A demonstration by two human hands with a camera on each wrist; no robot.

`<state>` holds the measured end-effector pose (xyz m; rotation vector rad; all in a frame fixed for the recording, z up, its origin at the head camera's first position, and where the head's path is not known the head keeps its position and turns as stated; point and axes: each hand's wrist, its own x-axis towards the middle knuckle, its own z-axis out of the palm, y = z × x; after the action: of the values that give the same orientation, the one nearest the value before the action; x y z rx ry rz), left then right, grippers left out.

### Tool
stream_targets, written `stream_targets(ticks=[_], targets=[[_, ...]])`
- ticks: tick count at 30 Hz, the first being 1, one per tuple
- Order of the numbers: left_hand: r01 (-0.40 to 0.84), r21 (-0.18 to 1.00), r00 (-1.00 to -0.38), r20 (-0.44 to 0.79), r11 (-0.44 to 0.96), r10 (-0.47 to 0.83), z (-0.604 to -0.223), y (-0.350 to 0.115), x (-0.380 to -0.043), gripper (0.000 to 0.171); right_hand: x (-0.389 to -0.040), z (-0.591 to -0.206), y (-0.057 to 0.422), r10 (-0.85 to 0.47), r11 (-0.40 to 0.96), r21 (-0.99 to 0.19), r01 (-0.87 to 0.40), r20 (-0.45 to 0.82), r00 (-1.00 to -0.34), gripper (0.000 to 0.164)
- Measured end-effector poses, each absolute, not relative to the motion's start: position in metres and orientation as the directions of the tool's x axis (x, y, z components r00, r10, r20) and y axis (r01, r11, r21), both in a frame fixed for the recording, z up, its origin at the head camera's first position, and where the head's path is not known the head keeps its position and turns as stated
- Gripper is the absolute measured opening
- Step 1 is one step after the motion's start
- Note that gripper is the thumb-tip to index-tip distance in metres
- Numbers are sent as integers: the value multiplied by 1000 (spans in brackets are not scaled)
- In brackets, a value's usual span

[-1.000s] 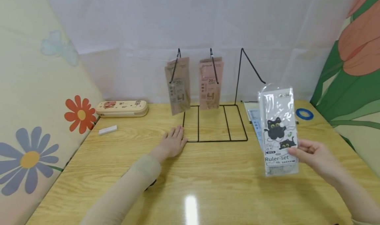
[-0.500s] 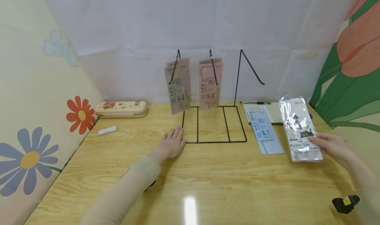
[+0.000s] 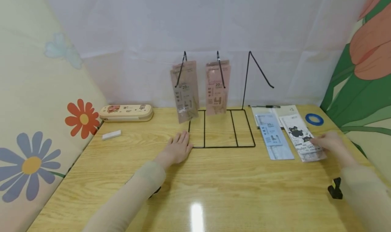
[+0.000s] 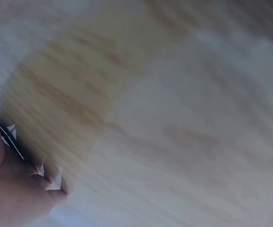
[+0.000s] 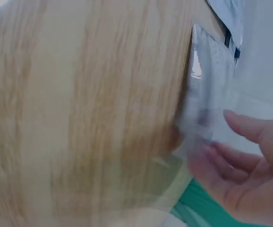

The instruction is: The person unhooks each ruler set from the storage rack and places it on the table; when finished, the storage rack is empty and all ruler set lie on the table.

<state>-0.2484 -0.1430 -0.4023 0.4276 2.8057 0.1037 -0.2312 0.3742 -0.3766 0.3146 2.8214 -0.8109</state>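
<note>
Ruler-set pkt [image 3: 300, 134] now lower, nearer blue pkt [image 3: 274, 138]; R hand [image 3: 332, 145] grip unclear

White glare [image 3: 197, 215] on table [image 3: 238, 184]; wrist views partly blurred.

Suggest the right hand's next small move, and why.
I'd probably move the right hand from the ruler pack to the blue pack: the ruler pack seems to lie partly over the notebook, and the blue one lies beside the rack, whose right hook looks bare, unlike the one holding the pink pack.
</note>
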Motion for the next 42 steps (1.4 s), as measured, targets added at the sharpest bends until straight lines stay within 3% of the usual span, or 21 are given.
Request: stream_targets(ticks=[3,8,11,16,22,30,42], targets=[[275,118,-912,-282,954,298,-400,-143,-248,63,-231,-371,360,139,858,-473,198,-158,-978,40],[272,120,-913,-280,955,295,-399,-144,-249,63,-241,-353,329,61,876,-471,107,-113,-992,80],[273,120,-913,-281,955,296,-399,-145,-249,63,-253,-348,305,21,838,-541,66,-90,-996,83],[266,121,-914,-283,956,291,-400,-147,-250,63,-271,-344,260,-64,707,-708,-6,-56,-996,80],[262,123,-915,-283,957,287,-400,-148,-251,63,-293,-345,211,-170,557,-825,-91,-6,-985,70],[263,116,-913,-292,958,286,-402,-146,-249,63,-314,-343,161,-223,462,-875,-141,39,-974,64],[271,99,-917,-276,957,288,-405,-143,-249,62,-332,-337,122,-173,334,-939,-85,27,-984,62]])
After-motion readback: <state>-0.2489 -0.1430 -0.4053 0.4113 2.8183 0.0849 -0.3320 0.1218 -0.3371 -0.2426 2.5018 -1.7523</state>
